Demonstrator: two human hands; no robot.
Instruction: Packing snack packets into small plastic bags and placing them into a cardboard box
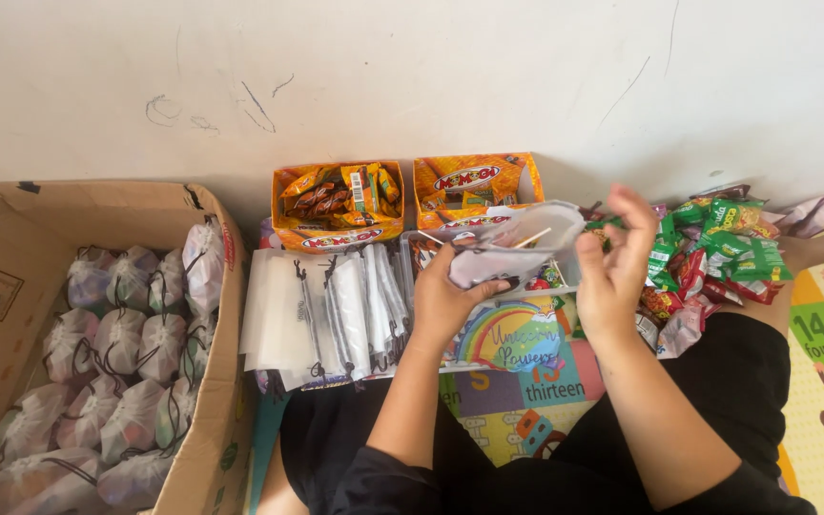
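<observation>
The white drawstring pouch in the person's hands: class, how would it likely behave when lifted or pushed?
The white drawstring pouch sags between the left hand and right hand, so it is probably floppy. Its thin fabric suggests it is light. Being soft and flat-sided, it would likely slump rather than roll.

I count two hands, a left hand (450,300) and a right hand (617,262). I see one white pouch (517,250) between them. I count two orange snack boxes (338,205) by the wall. I see one big cardboard box (11,286). The tied white bags (116,362) inside it are many, about fifteen. I cannot count the flat pouches (326,310) or the green and red packets (717,253).
</observation>
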